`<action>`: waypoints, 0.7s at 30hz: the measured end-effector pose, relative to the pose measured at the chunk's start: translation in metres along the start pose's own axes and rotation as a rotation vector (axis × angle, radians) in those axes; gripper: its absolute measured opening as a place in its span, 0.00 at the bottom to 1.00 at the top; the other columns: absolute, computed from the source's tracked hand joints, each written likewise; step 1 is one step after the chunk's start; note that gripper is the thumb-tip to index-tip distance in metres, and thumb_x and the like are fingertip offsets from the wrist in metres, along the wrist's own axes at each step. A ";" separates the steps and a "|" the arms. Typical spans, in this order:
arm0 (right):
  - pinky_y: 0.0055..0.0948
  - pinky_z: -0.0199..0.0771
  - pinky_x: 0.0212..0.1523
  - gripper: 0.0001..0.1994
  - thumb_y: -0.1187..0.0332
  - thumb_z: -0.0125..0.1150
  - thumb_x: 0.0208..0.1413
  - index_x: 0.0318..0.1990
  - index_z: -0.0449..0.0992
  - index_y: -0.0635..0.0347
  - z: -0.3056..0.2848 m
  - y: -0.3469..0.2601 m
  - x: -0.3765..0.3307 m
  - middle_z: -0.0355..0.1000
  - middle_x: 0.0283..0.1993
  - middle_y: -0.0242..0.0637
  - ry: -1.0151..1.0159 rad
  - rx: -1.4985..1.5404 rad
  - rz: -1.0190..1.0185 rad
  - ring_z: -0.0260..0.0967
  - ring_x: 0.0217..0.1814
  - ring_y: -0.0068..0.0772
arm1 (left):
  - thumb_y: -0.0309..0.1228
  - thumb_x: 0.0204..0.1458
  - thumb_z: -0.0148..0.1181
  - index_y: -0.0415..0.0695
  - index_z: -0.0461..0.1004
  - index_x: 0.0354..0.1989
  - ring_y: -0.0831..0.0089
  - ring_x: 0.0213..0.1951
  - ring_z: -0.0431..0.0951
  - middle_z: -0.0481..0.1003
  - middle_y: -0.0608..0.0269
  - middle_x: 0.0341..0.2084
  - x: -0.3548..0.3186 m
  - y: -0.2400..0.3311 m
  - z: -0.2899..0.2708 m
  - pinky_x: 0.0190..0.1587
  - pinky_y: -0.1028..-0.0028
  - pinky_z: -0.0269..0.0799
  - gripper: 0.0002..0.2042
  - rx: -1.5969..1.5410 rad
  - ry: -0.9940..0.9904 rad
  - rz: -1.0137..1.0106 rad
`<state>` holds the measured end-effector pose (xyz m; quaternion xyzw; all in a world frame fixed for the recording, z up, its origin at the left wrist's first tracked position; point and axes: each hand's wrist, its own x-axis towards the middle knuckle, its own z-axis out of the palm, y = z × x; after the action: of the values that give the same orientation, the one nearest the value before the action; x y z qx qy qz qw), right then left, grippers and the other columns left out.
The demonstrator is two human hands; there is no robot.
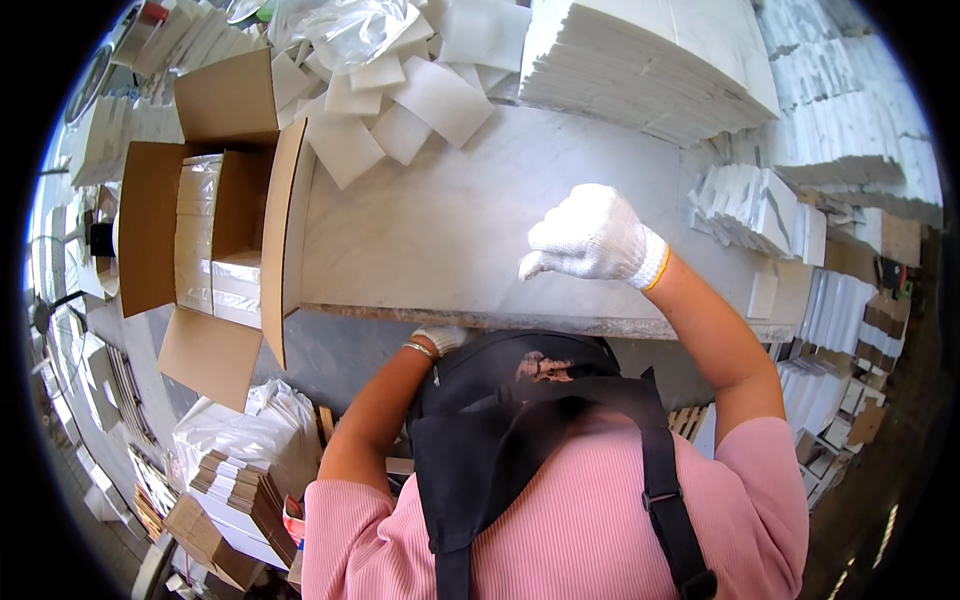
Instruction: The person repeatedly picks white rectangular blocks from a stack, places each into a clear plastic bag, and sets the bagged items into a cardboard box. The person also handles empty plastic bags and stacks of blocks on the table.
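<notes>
My right hand [592,238], in a white knit glove with a yellow cuff edge, is raised over the pale marble-look tabletop [420,245]. Its fingers are curled in, and whatever they may hold is hidden. My left hand [447,338], also gloved, is low at the table's front edge, beside my black apron [470,470]. Its fingers are out of sight there. Left of the tabletop stands an open cardboard box [283,215] with its flaps spread. Plastic-wrapped white packs [236,284] fill part of it, and a brown cardboard piece stands upright inside.
Loose white foam-like sheets [440,100] lie heaped at the back of the table, with clear plastic film [355,35] on top. A tall stack of white tiles [650,60] rises behind. More tiles [745,210] lean at the right. Folded cartons [240,490] and a white plastic bag [250,425] sit lower left.
</notes>
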<state>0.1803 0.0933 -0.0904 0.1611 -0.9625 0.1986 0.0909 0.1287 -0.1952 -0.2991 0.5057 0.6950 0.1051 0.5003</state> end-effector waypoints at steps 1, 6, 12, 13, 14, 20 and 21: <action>0.33 0.61 0.23 0.17 0.46 0.69 0.46 0.22 0.73 0.45 0.002 0.005 0.003 0.63 0.17 0.27 0.009 0.004 -0.011 0.63 0.18 0.35 | 0.50 0.57 0.56 0.49 0.73 0.60 0.54 0.65 0.66 0.69 0.54 0.63 -0.005 0.004 -0.001 0.68 0.59 0.58 0.26 -0.008 0.045 -0.025; 0.33 0.64 0.25 0.15 0.48 0.70 0.46 0.23 0.75 0.46 0.012 0.025 0.016 0.67 0.18 0.28 -0.036 0.060 -0.014 0.65 0.19 0.37 | 0.48 0.57 0.56 0.47 0.77 0.54 0.52 0.58 0.72 0.74 0.53 0.58 -0.027 0.000 0.017 0.64 0.60 0.62 0.23 -0.213 0.127 -0.126; 0.33 0.67 0.27 0.14 0.52 0.72 0.46 0.25 0.78 0.50 0.023 0.048 0.022 0.74 0.23 0.30 -0.192 0.202 0.035 0.71 0.23 0.38 | 0.46 0.59 0.53 0.42 0.78 0.50 0.47 0.58 0.70 0.75 0.44 0.51 -0.083 0.007 0.004 0.61 0.60 0.65 0.21 -0.445 0.227 -0.378; 0.34 0.66 0.26 0.15 0.50 0.71 0.47 0.24 0.77 0.50 0.025 0.047 0.023 0.73 0.22 0.31 -0.160 0.232 0.042 0.69 0.22 0.38 | 0.51 0.54 0.60 0.37 0.76 0.53 0.49 0.58 0.71 0.72 0.43 0.57 -0.086 0.015 0.009 0.62 0.63 0.64 0.29 -0.692 0.352 -0.442; 0.34 0.66 0.26 0.16 0.49 0.70 0.48 0.23 0.76 0.50 0.027 0.046 0.023 0.71 0.21 0.32 -0.126 0.262 0.052 0.68 0.21 0.39 | 0.52 0.53 0.61 0.36 0.74 0.55 0.50 0.59 0.71 0.72 0.42 0.58 -0.083 0.028 0.014 0.63 0.63 0.63 0.31 -0.900 0.394 -0.382; 0.33 0.66 0.27 0.14 0.55 0.74 0.44 0.26 0.79 0.53 0.025 0.048 0.027 0.74 0.23 0.32 -0.164 0.270 0.031 0.70 0.23 0.38 | 0.48 0.50 0.70 0.32 0.69 0.61 0.64 0.56 0.72 0.75 0.50 0.54 -0.045 0.058 0.009 0.62 0.69 0.64 0.37 -1.113 0.382 -0.278; 0.32 0.67 0.28 0.13 0.57 0.76 0.41 0.28 0.80 0.54 0.023 0.048 0.026 0.76 0.24 0.32 -0.197 0.262 0.021 0.72 0.24 0.38 | 0.47 0.50 0.70 0.32 0.71 0.58 0.66 0.54 0.73 0.77 0.51 0.52 -0.046 0.060 0.008 0.59 0.69 0.66 0.34 -1.131 0.391 -0.254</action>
<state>0.1365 0.1185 -0.1217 0.1802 -0.9343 0.3064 -0.0277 0.1703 -0.2075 -0.2371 0.0463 0.6654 0.4879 0.5630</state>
